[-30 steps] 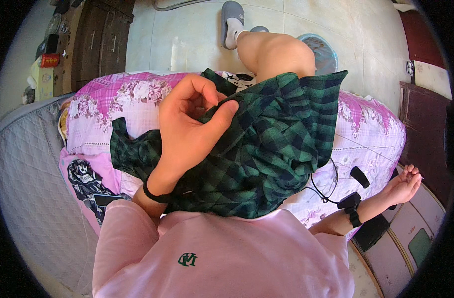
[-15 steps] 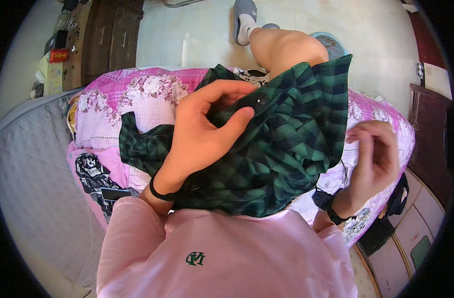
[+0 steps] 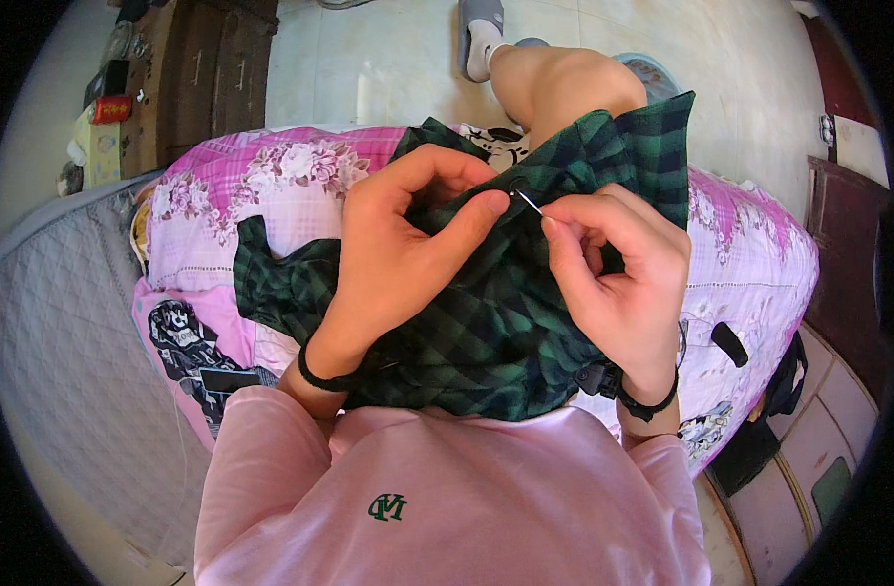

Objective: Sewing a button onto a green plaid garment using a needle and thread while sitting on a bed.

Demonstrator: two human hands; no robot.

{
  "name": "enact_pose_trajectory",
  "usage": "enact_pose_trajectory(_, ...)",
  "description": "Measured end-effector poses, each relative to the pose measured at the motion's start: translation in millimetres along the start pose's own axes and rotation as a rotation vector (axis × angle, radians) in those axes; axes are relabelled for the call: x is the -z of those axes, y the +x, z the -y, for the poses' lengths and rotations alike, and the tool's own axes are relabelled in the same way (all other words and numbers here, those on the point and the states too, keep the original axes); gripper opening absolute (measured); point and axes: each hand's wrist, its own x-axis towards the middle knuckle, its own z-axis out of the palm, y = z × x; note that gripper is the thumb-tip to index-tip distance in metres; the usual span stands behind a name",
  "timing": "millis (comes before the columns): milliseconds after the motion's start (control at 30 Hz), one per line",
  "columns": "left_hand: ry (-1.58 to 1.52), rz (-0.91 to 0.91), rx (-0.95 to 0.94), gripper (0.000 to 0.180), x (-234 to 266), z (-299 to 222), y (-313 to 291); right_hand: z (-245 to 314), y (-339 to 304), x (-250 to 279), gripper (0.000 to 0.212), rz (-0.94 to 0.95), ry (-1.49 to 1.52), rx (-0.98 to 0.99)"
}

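Observation:
A green-and-black plaid garment (image 3: 486, 322) lies bunched across my lap, one flap standing raised at the far right. My left hand (image 3: 408, 234) pinches its fabric, thumb and forefinger meeting beside a small pale spot on a dark patch. From the other side, my right hand (image 3: 623, 264) grips a thin, pale, needle-like stick (image 3: 530, 202) between thumb and forefinger. The stick's far end reaches the cloth right by my left thumb tip; whether it goes into the fabric I cannot tell. Dark bands circle both wrists, and a small black device (image 3: 596, 379) sits near the right one.
I sit on a bed with a pink floral sheet (image 3: 760, 283). A phone (image 3: 227, 381) and black-and-white patterned cloth (image 3: 178, 337) lie at left, a dark elongated object (image 3: 728, 344) at right. Beyond my bare leg (image 3: 574, 88) stands a light-blue basin (image 3: 652, 78) on the floor.
My right hand has come in from the right side of the bed to the garment, bringing the stick up to the pale spot. My left hand keeps its pinch, nearly unmoved.

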Motion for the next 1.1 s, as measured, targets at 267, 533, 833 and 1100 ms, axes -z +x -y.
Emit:
enact_pose_trajectory(267,-0.030,-0.006,-0.010,0.017,-1.7,-1.6,-1.4,-0.4,-0.7,-2.4,0.009,-0.024,-0.003,0.027)
enact_pose_trajectory(533,0.295,-0.089,-0.171,0.018,-5.3,2.3,-4.3,4.3,2.7,-1.1,0.010,0.043,-0.043,0.003)
enact_pose_trajectory(833,0.491,-0.221,-0.688,0.022,-8.9,11.2,2.0,-0.4,0.6,-7.4,0.008,-0.002,-0.014,-0.015)
enact_pose_trajectory(1100,0.663,-0.196,-0.882,0.034,-5.0,-0.9,-9.3,-10.3,-6.8,-15.5,0.009,-0.094,0.222,-0.022)
